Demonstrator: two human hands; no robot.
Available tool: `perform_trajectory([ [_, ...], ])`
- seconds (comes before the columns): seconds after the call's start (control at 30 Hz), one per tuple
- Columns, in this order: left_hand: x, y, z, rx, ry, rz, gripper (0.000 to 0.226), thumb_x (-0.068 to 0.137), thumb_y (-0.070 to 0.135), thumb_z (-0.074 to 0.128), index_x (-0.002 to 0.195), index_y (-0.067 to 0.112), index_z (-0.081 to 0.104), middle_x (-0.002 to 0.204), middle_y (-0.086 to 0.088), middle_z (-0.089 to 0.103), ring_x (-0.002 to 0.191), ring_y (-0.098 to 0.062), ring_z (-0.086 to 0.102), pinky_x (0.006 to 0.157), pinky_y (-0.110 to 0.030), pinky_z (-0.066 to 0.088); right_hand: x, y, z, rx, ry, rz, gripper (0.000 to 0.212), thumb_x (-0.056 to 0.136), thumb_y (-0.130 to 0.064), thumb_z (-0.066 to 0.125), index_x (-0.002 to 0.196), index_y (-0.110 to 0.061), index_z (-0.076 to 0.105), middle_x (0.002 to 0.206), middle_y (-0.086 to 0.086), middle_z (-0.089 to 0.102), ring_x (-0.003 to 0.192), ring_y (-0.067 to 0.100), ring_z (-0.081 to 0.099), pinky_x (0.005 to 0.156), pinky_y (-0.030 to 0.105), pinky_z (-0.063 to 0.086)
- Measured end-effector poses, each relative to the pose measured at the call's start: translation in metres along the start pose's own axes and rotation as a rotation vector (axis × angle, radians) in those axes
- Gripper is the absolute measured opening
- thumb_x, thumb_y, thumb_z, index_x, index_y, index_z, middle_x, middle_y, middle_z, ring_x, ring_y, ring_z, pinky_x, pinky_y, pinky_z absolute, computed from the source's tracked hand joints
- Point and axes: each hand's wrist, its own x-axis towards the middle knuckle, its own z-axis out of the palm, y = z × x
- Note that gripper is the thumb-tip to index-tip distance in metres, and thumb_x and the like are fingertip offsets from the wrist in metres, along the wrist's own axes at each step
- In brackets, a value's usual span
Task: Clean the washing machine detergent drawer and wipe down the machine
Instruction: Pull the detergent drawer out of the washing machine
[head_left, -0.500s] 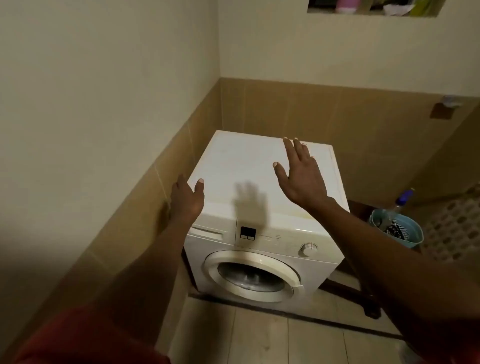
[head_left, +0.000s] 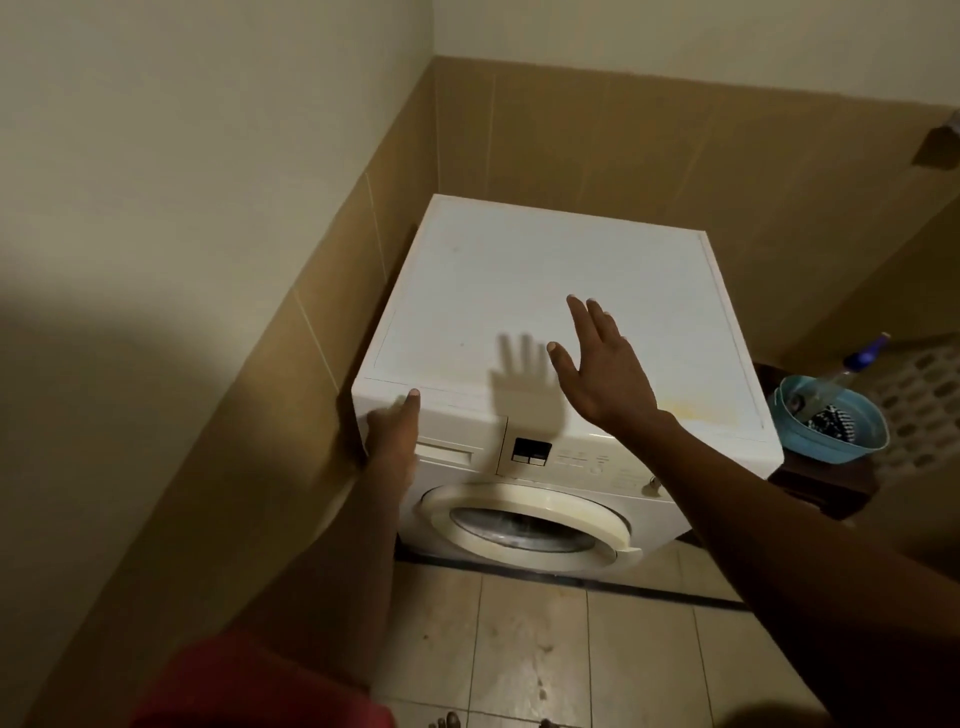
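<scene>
As we face the corner washing machine (head_left: 545, 270), the thumb of our left hand (head_left: 390, 434) touches its top edge above the closed detergent drawer (head_left: 448, 451), other fingers hidden; our right hand (head_left: 605, 371) hovers above, fingers straight, spread.

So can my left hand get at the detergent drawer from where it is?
Probably yes. The left hand sits at the front left corner of the washing machine, beside the closed detergent drawer, and nothing stands in front of it.

place: home laundry corner | cue: white front-load washing machine (head_left: 545, 291) set into the corner | cue: tan wall tiles (head_left: 597, 135) under painted plaster, tiled floor (head_left: 530, 649) | cue: blue basin (head_left: 852, 452) holding a bottle (head_left: 862, 353) beside the machine
</scene>
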Motion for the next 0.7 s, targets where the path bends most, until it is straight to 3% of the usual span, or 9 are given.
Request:
perform_trajectory([
  [0.13, 0.014, -0.034, 0.016, -0.326, -0.037, -0.197, 0.078, 0.088, 0.052, 0.063, 0.148, 0.011, 0.034, 0.147, -0.014, 0.043, 0.133, -0.034, 0.045, 0.102, -0.044, 0.043, 0.005, 0.015, 0.024, 0.082, -0.119, 0.057, 0.066, 0.1, -0.044, 0.038, 0.155, -0.02, 0.011, 0.161, 0.008, 0.018, 0.149, 0.023, 0.015, 0.117, 0.043, 0.024],
  [0.27, 0.028, -0.05, 0.028, -0.548, -0.11, -0.282, 0.096, 0.08, 0.068, 0.06, 0.151, 0.011, 0.029, 0.155, -0.015, 0.033, 0.139, -0.033, 0.04, 0.103, -0.038, 0.04, 0.007, 0.025, 0.035, 0.079, -0.183, 0.121, 0.066, 0.1, -0.044, 0.039, 0.154, -0.019, 0.011, 0.159, 0.01, 0.022, 0.146, 0.025, 0.021, 0.116, 0.043, 0.025],
  [0.37, 0.033, -0.053, 0.034, -0.688, -0.143, -0.249, 0.088, 0.084, 0.063, 0.058, 0.151, 0.013, 0.031, 0.155, -0.017, 0.034, 0.141, -0.034, 0.036, 0.113, -0.043, 0.036, 0.009, 0.029, 0.04, 0.082, -0.215, 0.146, 0.066, 0.1, -0.044, 0.04, 0.154, -0.019, 0.012, 0.159, 0.009, 0.022, 0.146, 0.025, 0.021, 0.116, 0.043, 0.024],
  [0.7, 0.049, -0.06, 0.043, -0.88, -0.186, -0.211, 0.076, 0.081, 0.059, 0.065, 0.143, 0.021, 0.044, 0.137, -0.011, 0.057, 0.126, -0.032, 0.054, 0.113, -0.05, 0.037, 0.007, 0.033, 0.069, 0.119, -0.304, 0.299, 0.073, 0.097, -0.053, 0.041, 0.154, -0.019, 0.012, 0.16, 0.006, 0.022, 0.146, 0.026, 0.021, 0.116, 0.049, 0.02],
])
